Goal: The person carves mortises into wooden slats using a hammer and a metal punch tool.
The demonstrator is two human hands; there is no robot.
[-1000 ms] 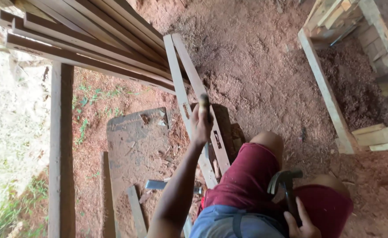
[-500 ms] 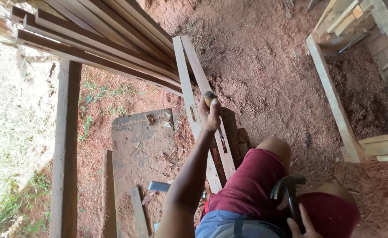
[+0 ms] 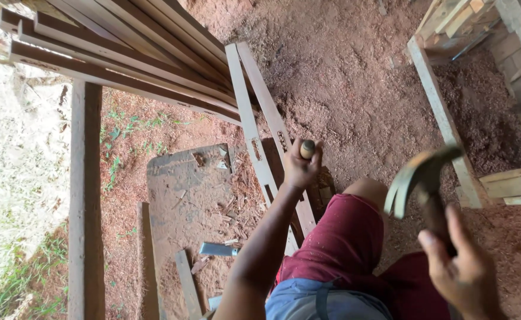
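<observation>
The left hand (image 3: pixel 300 169) is gripping a chisel (image 3: pixel 307 149), fingers wrapped tight around its handle, the tool standing on the plank (image 3: pixel 254 142) on the ground. The right hand (image 3: pixel 459 269) is holding a hammer (image 3: pixel 420 178) raised, fingers closed on its handle, well apart from the chisel.

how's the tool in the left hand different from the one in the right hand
The chisel in the left hand shows only a rounded wooden handle end, set down against the pale wooden strip. The hammer in the right hand has a curved metal claw head and is raised in the air, touching nothing. The chisel is mostly hidden by the fist; the hammer head is fully exposed. Both have wooden handles.
</observation>
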